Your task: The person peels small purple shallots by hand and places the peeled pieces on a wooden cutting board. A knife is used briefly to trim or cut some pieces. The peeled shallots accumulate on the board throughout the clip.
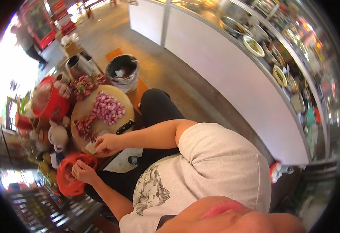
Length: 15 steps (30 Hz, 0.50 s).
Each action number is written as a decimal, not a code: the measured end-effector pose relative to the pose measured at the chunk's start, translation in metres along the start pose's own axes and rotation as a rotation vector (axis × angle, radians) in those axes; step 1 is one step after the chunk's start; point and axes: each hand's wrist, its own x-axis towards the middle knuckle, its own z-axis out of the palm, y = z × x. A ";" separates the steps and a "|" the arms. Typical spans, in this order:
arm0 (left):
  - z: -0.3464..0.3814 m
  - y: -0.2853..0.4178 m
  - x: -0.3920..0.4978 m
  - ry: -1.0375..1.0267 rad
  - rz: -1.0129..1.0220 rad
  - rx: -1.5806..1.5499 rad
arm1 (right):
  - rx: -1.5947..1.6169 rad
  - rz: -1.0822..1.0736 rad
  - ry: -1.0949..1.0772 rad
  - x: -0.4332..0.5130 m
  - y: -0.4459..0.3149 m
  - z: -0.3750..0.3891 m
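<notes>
A round cutting board lies before me. Peeled pinkish shallots are heaped on its far half, and a smaller pile of unpeeled red shallots sits nearer its left edge. My right hand is over the near part of the board with its fingers curled. Beneath it lies a knife, its black handle on the board and its pale blade partly hidden. My left hand is at a red plastic bag, fingertips together. Anything held in either hand is too small to make out.
Beyond the board are a bunch of unpeeled shallots, a red bucket and a metal container. A white teapot stands beside the board. A lined bin stands on an orange bench. A person stands far off.
</notes>
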 end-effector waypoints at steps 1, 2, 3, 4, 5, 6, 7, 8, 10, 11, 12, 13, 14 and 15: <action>-0.002 0.014 0.004 -0.007 0.019 0.007 | 0.016 0.001 0.026 -0.008 0.003 -0.003; 0.000 0.024 0.009 -0.013 0.038 0.014 | 0.001 -0.031 0.061 -0.014 0.009 -0.003; 0.001 0.016 0.007 0.003 0.048 0.042 | -0.024 -0.053 0.086 -0.022 0.014 0.002; 0.007 0.001 0.004 0.010 0.065 0.051 | -0.046 -0.083 0.131 -0.035 0.018 0.001; 0.012 -0.008 -0.001 0.018 0.082 0.060 | -0.045 -0.096 0.103 -0.043 0.023 0.000; 0.014 -0.010 -0.006 -0.088 0.039 -0.002 | -0.039 -0.088 0.123 -0.055 0.021 -0.001; 0.011 -0.011 -0.003 -0.194 -0.005 -0.044 | -0.029 -0.073 0.130 -0.066 0.017 0.006; 0.011 -0.003 0.001 -0.222 0.015 -0.085 | -0.021 -0.096 0.139 -0.074 0.012 0.009; 0.005 0.022 0.002 -0.274 0.046 -0.157 | -0.011 -0.135 0.147 -0.086 0.003 0.011; 0.004 0.037 -0.001 -0.296 0.049 -0.273 | -0.037 -0.162 0.172 -0.088 0.004 0.009; 0.003 0.054 -0.003 -0.314 0.050 -0.390 | -0.069 -0.190 0.194 -0.087 0.004 0.008; -0.003 0.075 -0.006 -0.331 0.047 -0.507 | -0.105 -0.214 0.215 -0.089 0.004 0.007; -0.011 0.097 -0.011 -0.399 0.086 -0.685 | -0.097 -0.263 0.283 -0.091 0.007 0.006; -0.017 0.112 -0.015 -0.481 0.101 -0.735 | -0.119 -0.278 0.316 -0.092 0.007 0.003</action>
